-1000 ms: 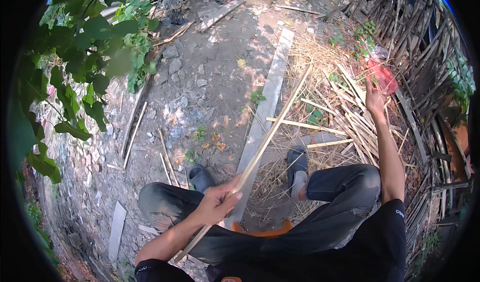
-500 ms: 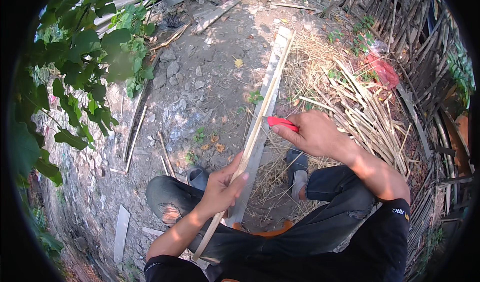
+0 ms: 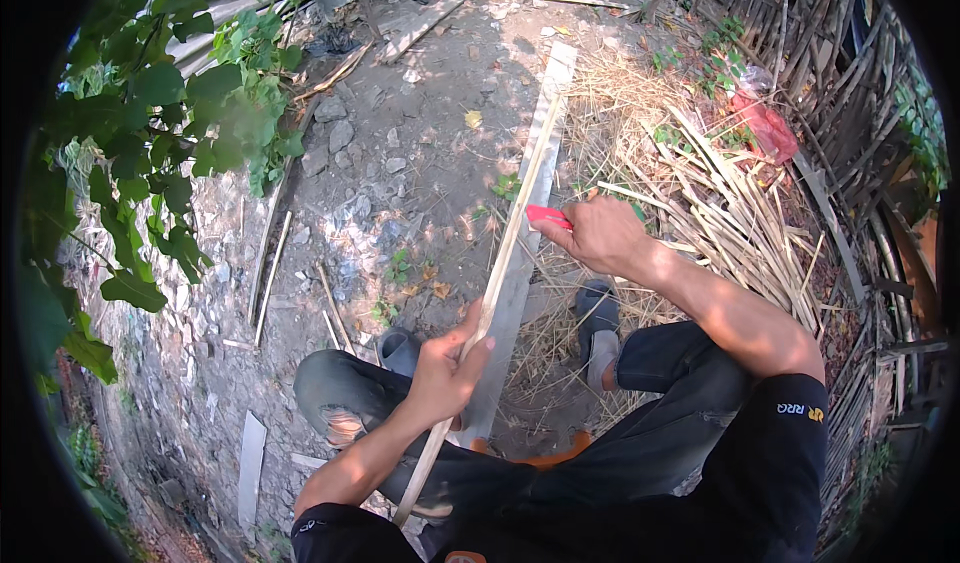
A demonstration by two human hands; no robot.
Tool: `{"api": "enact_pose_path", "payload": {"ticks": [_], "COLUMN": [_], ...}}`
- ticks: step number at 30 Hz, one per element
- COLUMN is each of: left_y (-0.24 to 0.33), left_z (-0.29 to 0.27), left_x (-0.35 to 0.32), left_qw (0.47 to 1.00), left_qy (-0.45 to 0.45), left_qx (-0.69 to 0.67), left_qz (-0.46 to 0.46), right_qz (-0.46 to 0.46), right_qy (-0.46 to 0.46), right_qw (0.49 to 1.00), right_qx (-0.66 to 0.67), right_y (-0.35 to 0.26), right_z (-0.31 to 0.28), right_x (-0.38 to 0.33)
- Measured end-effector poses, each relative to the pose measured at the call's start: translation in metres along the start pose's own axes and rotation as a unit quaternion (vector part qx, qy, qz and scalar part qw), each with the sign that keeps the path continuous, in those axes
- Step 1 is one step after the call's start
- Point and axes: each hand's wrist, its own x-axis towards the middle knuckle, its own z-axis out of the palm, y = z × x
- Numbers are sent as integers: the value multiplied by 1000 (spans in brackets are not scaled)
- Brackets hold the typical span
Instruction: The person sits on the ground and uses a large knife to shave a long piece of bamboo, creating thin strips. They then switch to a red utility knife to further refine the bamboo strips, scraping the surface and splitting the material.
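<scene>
My left hand [image 3: 446,372] is wrapped round a long pale wooden strip [image 3: 508,247], near its lower part. The strip slants from beside my left thigh up to the far end of a flat grey board [image 3: 521,293], which lies under it. In my right hand [image 3: 607,235] is a red-handled utility knife [image 3: 549,217], closed in my fingers. Its red tip end is against or very close to the right edge of the strip; the blade itself cannot be made out. A bit of green shows just behind my right hand.
A heap of pale split sticks [image 3: 735,218] and straw-like shavings [image 3: 607,93] lies at the right. Beyond it are a red plastic bag [image 3: 765,128] and a stick fence [image 3: 810,53]. Leafy branches [image 3: 150,153] hang at the left. A grey plank piece [image 3: 251,468] lies at lower left.
My right hand with the knife has shifted slightly up along the strip. The strip's far end has dropped a little nearer. My left hand keeps its grip.
</scene>
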Motion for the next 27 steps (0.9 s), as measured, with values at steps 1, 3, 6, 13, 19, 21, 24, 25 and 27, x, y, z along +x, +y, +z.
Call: {"api": "enact_pose_path", "payload": {"ticks": [1, 3, 6, 13, 19, 21, 24, 25, 27], "left_y": [0, 7, 13, 5, 22, 24, 42, 47, -1], "left_z": [-4, -3, -4, -10, -12, -11, -14, -15, -23], "left_x": [-1, -6, -1, -9, -12, -15, -29, -36, -79], "left_qw": [1000, 998, 996, 983, 986, 984, 987, 986, 969], "left_qy": [-2, -4, 1, -30, -31, -31, -68, -89, -64], "left_qx": [19, 29, 18, 83, 48, 54, 96, 116, 94], "left_qz": [20, 50, 84, 162, 156, 167, 112, 83, 218], "right_qz": [39, -26, -11, 88, 125, 111, 218, 327, 364], "right_qy": [-11, 103, 85, 204, 223, 226, 251, 258, 293], "right_qw": [999, 992, 991, 966, 955, 954, 937, 907, 879], "right_qx": [7, -62, -99, -133, -151, -160, -108, -52, -95], "right_y": [8, 18, 18, 80, 78, 83, 123, 169, 274], "right_z": [-3, 1, -11, -33, -45, -43, -36, -46, -72], "right_x": [5, -2, 4, 8, 14, 16, 26, 30, -25]}}
